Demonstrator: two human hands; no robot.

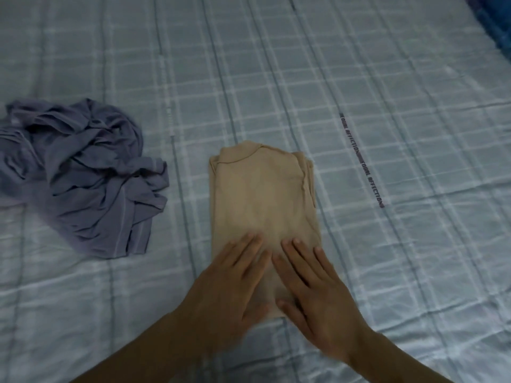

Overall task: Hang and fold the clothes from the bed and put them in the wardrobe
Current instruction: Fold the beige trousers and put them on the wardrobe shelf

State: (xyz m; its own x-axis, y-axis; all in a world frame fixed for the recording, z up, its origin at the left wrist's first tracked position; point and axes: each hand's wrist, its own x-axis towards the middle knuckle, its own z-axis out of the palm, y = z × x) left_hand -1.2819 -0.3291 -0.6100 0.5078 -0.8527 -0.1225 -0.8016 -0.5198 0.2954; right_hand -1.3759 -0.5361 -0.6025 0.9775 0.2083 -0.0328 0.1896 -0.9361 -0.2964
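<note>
Fig. Head view, folding stage. Bed (359, 64), covered w/ pale blue checked sheet, fills the whole field; a printed text strip runs diagonally at centre-right. A dark blue patterned item (495, 20) shows at upper-right corner, identity unclear.

Grey-blue garment (83, 181) lies crumpled in a heap at left, well apart from the beige one; untouched, not folded.

Beige garment (262, 200) sits at centre of bed, already folded into a narrow rectangle w/ sides tucked under. Long axis runs near-to-far from the person, tilted slightly; collar end points away, hem end lies nearest, under the hands.

Left hand (235, 286) and right hand (315, 283) both rest flat on the near end of the beige garment, fingers straight and spread, palms down, gripping nothing; the two sit just beside each other, approx. touching at the index fingers. Slight motion blur on left hand.

Progress (judged): beige piece is lengthwise-folded; it prob. needs one more cross fold, or a final smoothing, then carrying off. Grey-blue piece is wholly undone. Wardrobe not in view, so nothing can be said of what is stored; no hangers visible.
</note>
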